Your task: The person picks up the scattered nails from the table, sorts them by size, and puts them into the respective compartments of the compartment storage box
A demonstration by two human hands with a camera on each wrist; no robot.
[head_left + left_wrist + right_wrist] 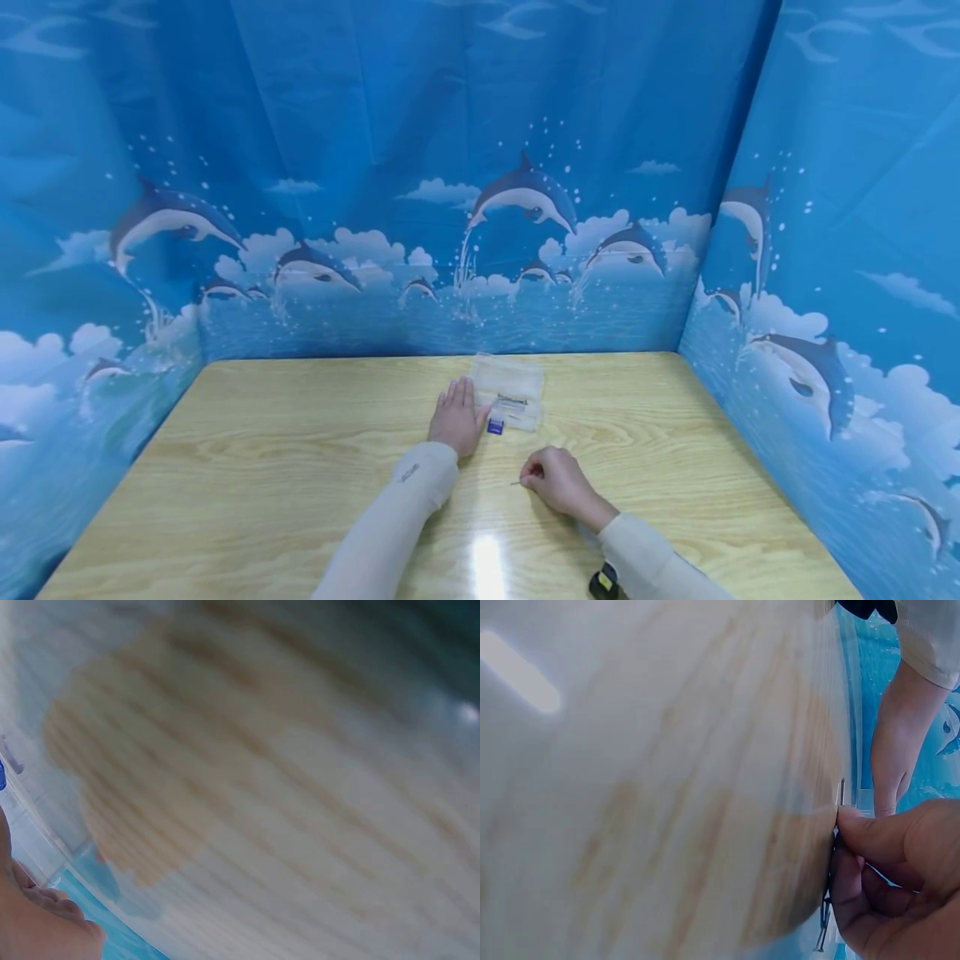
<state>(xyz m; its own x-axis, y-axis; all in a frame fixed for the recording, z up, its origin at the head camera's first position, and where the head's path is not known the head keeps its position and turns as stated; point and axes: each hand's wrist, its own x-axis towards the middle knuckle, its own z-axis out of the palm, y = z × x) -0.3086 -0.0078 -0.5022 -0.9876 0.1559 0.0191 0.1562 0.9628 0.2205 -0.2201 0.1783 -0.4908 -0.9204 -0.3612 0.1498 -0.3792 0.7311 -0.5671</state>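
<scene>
My right hand [558,481] is low over the table, pinching thin metal nails [824,922] between thumb and fingers. One thin end [515,483] pokes out to the left of the fingertips in the head view. The left hand [456,418] lies flat on the table with its fingers straight, its thumb reaching to the side of a clear plastic box [529,422]. That box lies with its lid [508,375] folded back, and several slim metal pieces [512,400] are inside. A small blue piece [496,427] sits at its front left corner.
A black and yellow tape measure [604,582] lies by the right forearm at the near edge. Pale wood grain covers the table [262,467], with a glare spot near the front. Blue dolphin-printed curtains [375,167] stand behind it and at both sides.
</scene>
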